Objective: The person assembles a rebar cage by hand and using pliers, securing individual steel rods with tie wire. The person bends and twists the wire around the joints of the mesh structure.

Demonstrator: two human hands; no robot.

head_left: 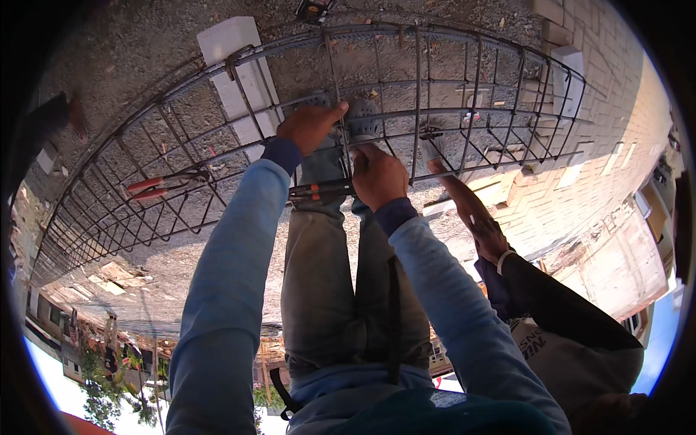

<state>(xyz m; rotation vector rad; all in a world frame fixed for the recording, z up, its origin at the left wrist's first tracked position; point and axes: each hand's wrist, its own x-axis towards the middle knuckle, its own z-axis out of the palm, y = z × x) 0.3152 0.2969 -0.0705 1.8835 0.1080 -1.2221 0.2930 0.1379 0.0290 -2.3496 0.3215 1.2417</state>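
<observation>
A long cage of steel reinforcing bars (417,87) stretches across in front of me. My left hand (310,130) is curled at a crossing bar of it, thumb extended to the right; its fingertips are hidden. Just right of and nearer than that, my right hand (378,176) is closed at the same part of the cage, and what lies in its fingers is not visible. A dark hand tool with red-orange marked handles (315,191) sits at the cage's near side, its right end beside my right hand; whether I hold it cannot be told. Farther left, red-handled pliers (167,185) rest on the bars.
White blocks (239,72) stand at the cage's left, with another (569,80) at its right end. On my right, a person in a black sleeve has a hand (489,238) near the cage. Another person's dark trouser leg (45,123) shows at far left. Gravel (156,51) covers the ground.
</observation>
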